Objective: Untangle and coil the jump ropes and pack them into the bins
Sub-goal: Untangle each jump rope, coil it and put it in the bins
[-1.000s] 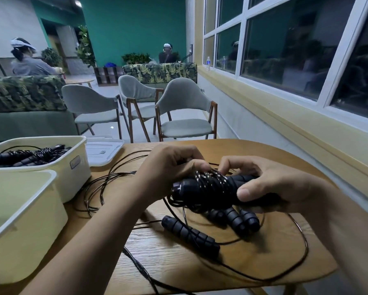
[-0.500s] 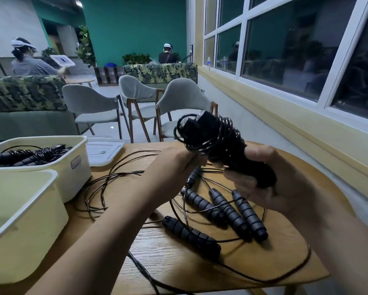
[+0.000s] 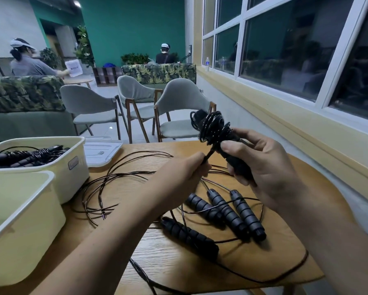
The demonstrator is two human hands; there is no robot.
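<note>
Lifted since a second ago: the black jump-rope bundle, two handles wound in thin glossy cord [image 3: 213, 128], was low over the round wooden worktop [image 3: 179, 269] under both hands and is now raised, wound end tilted up toward the far left. Right hand [image 3: 264, 167] has its grip clenched round the bare lower end of the handles. Left hand [image 3: 180, 177] is off the coils, grip pinching the short cord tail [image 3: 210, 152] that runs down from the wraps; can't tell if the tail is tucked or free. Risk, likely: tail slips from the pinch before it's secured and the springy wraps unwind; or the tail is snagged in the worktop tangle and carrying the bundle left drags those cords along or off the edge. Pose: right thumb laid across the near side, fingers curled round, forearm coming in from near right; left hand fisted knuckles-up just below the bundle. Bundle hangs above four grey ribbed foam handles [image 3: 227, 211] and loose black cords [image 3: 115, 182] lying tangled on the worktop. Far cream plastic bin [image 3: 72, 173] at left already has coiled ropes in it; near cream plastic bin [image 3: 25, 220] is beside it.
</note>
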